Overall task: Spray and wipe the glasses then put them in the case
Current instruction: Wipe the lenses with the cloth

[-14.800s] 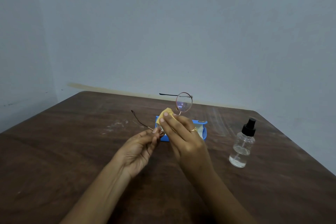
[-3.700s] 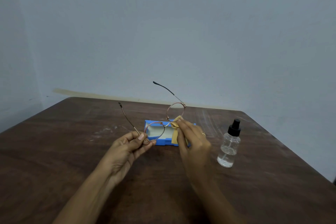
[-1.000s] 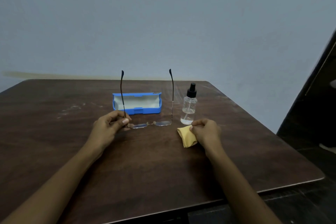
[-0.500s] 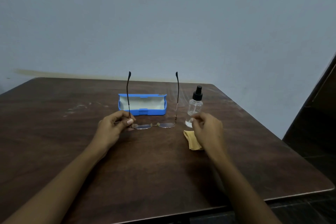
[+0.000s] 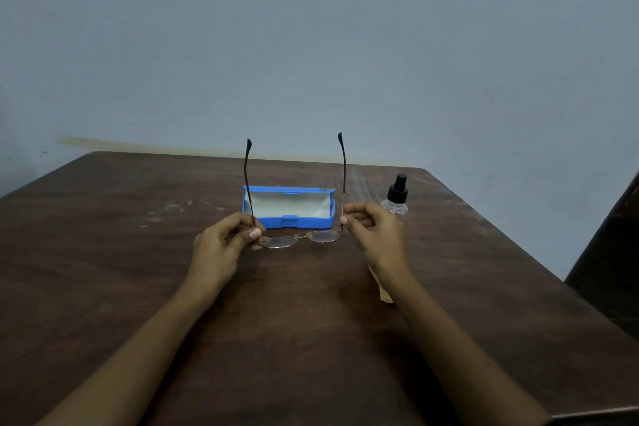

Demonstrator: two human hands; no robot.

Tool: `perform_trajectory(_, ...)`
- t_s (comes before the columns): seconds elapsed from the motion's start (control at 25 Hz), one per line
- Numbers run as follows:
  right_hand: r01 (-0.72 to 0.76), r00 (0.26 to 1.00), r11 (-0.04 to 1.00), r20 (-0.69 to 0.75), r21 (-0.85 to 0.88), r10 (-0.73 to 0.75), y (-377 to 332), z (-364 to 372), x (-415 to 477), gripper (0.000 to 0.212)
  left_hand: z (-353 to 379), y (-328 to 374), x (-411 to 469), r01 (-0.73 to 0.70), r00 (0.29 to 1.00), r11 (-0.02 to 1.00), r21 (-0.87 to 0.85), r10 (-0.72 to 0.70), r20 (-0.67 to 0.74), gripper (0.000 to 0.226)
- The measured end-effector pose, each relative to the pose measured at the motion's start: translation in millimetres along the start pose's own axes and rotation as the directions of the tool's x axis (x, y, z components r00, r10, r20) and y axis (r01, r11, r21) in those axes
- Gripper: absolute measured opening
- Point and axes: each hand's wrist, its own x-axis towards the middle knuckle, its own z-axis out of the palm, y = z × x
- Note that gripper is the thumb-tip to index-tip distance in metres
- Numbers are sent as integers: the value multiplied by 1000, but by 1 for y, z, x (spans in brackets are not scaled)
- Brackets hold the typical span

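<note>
Though thin-rimmed, oval-lensed glasses (image 5: 300, 238).

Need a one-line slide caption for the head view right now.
Both hands, left and right, hold thin metal-framed glasses before the open blue case.

Glasses (image 5: 300, 239) before case (image 5: 288, 207)

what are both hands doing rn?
Left hand: closed, pinching the glasses at the left temple hinge.
Right hand: closed, pinching the glasses at the right temple hinge.
</note>
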Motion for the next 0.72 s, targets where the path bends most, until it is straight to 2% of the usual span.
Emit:
perform_trajectory(0.12,66,998,998,4,4,-66,3,3,-7,14,-1,-1,1,-13,999,1000,17,14,-34,25)
perform_trajectory(0.32,238,971,964,29,-117,-236,11,-1,-12,16,2,3,1,-38,996,998,54,42,-78,23)
perform_trajectory(0.48,294,952,936,-23,-194,-304,15,2,-13,16,2,3,0,-57,996,995,81,63,-63,19)
perform_trajectory(0.72,318,944,903,12,-288,-329,18,1,-12,16,1,8,-2,-74,996,990,119,78,-33,20)
